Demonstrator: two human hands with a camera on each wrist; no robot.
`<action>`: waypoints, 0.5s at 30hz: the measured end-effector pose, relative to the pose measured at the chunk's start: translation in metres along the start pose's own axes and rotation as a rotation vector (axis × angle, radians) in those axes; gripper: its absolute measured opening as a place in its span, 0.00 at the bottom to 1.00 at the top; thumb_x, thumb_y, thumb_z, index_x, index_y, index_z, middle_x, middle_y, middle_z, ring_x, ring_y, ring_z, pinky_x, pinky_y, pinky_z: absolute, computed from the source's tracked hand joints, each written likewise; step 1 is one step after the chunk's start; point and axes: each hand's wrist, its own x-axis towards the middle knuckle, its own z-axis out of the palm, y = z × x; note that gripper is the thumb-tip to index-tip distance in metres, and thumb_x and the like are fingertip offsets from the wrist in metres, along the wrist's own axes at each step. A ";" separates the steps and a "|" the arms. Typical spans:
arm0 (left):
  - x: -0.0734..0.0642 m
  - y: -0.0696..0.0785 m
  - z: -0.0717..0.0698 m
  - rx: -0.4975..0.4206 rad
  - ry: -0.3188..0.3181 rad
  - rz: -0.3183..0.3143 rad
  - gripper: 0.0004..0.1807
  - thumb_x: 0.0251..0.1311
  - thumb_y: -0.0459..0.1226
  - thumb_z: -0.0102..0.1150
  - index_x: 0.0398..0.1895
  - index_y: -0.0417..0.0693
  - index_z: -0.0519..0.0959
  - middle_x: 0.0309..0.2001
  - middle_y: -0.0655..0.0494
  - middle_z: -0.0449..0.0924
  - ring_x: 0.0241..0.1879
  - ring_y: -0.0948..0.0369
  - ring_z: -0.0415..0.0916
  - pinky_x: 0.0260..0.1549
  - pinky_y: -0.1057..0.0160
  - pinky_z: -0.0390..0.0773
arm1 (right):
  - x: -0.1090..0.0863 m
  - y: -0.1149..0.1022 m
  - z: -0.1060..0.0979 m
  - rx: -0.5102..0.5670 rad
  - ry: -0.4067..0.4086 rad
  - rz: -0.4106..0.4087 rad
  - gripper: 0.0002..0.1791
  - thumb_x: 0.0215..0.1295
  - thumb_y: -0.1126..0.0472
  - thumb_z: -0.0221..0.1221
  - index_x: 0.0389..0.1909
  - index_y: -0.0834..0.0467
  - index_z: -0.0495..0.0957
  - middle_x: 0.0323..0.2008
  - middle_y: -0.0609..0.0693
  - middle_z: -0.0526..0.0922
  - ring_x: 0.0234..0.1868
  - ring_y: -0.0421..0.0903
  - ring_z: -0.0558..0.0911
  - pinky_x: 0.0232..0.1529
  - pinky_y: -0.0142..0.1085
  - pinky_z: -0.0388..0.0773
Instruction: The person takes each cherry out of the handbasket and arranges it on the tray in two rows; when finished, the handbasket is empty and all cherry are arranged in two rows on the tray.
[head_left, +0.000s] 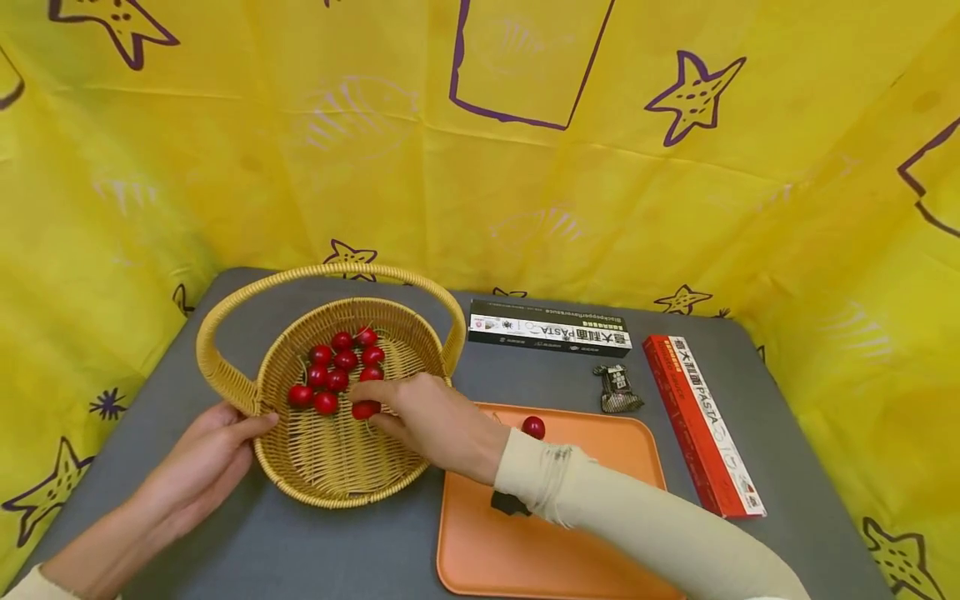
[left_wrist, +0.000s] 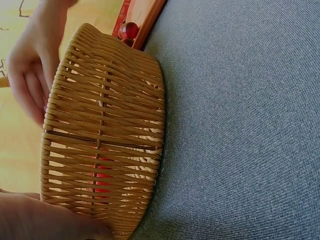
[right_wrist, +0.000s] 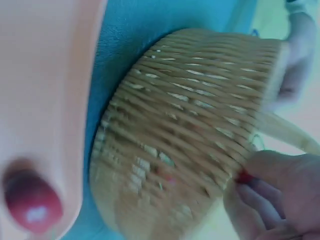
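Several red cherries [head_left: 337,380] lie inside a round yellow wicker basket [head_left: 330,492] with a tall arched handle. At the basket's left side, my left hand [head_left: 213,454] grips the rim, thumb over the edge; the left wrist view shows that thumb [left_wrist: 55,222] against the woven wall. My right hand [head_left: 442,421] reaches over the right rim, pinching a red cherry [head_left: 365,409] between thumb and fingers. This held cherry [right_wrist: 243,176] is mostly covered by the fingers in the right wrist view. Another cherry [head_left: 533,427] rests on the orange tray [head_left: 480,550].
My right forearm crosses above the tray, with a black item [head_left: 512,503] partly hidden beneath the sleeve. Behind the tray lies a black-and-white pasta box [head_left: 551,327]. A small dark packet [head_left: 618,389] and a red pasta box [head_left: 703,425] lie to the right.
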 end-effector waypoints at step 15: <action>-0.001 0.001 -0.002 0.015 0.007 -0.001 0.38 0.83 0.34 0.45 0.83 0.31 0.36 0.82 0.42 0.41 0.81 0.52 0.41 0.75 0.67 0.59 | -0.135 0.060 -0.070 0.184 0.321 0.185 0.26 0.63 0.69 0.73 0.63 0.52 0.85 0.59 0.45 0.87 0.54 0.43 0.88 0.50 0.38 0.86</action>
